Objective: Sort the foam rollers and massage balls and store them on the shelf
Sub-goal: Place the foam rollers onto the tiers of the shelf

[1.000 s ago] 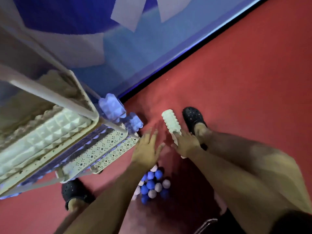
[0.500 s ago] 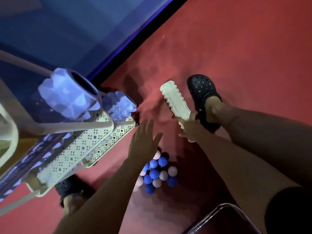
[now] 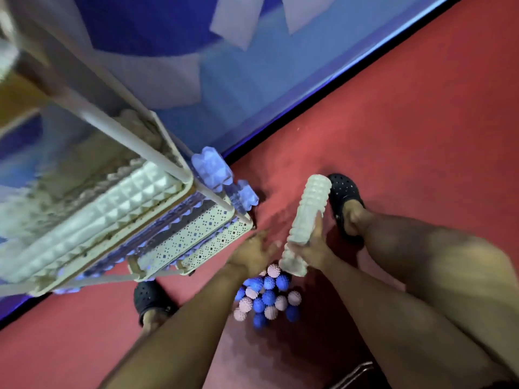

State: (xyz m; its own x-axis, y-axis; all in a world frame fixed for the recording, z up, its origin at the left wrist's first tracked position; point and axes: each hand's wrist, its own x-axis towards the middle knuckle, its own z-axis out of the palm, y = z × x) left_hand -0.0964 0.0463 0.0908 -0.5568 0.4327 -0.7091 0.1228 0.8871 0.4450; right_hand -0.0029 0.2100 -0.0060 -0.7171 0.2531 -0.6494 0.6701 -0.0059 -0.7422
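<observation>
My right hand [image 3: 316, 248] grips a white ridged foam roller [image 3: 306, 211] near its lower end and holds it lifted off the red floor, tilted upward. Just to the left, my left hand [image 3: 252, 252] hovers with fingers spread, holding nothing, beside the corner of the white tiered shelf [image 3: 196, 237]. A pile of blue and white spiky massage balls [image 3: 266, 297] lies on the floor under both hands. White rollers [image 3: 112, 203] lie on an upper tier. Blue rollers [image 3: 212, 168] stick out from a lower tier.
My feet in black clogs stand on the red floor, one at the right [image 3: 344, 197] close to the roller, one at the left [image 3: 150, 299] under the shelf edge. A blue wall [image 3: 252, 80] with a black baseboard runs behind the shelf.
My right hand has raised the white roller off the floor and brought it closer to my left hand. The view has swung so the upper shelf tier is back in sight.
</observation>
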